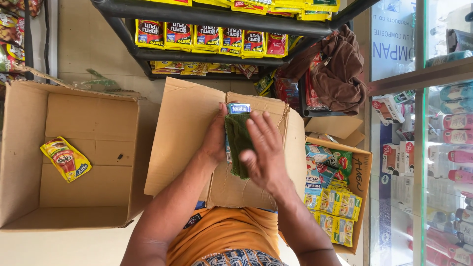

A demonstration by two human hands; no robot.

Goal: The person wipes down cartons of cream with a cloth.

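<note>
The left hand (215, 140) is gripping a small blue-and-white carton (235, 129) from behind, fingers curled round its edge, holding it up above the folded flaps of a cardboard box (197, 143). The right hand (266, 148) is lying flat and open-fingered against a dark green cloth (238, 143), pressing it onto the carton's front face as though wiping it. The cloth is covering most of the carton, so only its top end is showing.

Just beside the right forearm, a second open box (362, 172) is sitting packed with small cartons and yellow-green packets (337, 216) (most look undisturbed in their rows). Judging by that, the wiping is at an early stage: one carton is in hand and many are waiting.

Well apart on the other side, a large open box (29, 162) is holding a single yellow sachet (65, 158) and little else. Beyond the hands, a dark metal shelf (207, 17) is carrying rows of yellow-and-red sachets (207, 37), a brown cloth (337, 74) is hanging from its corner, and a glass cabinet (423, 148) of boxed goods is standing to the side.
</note>
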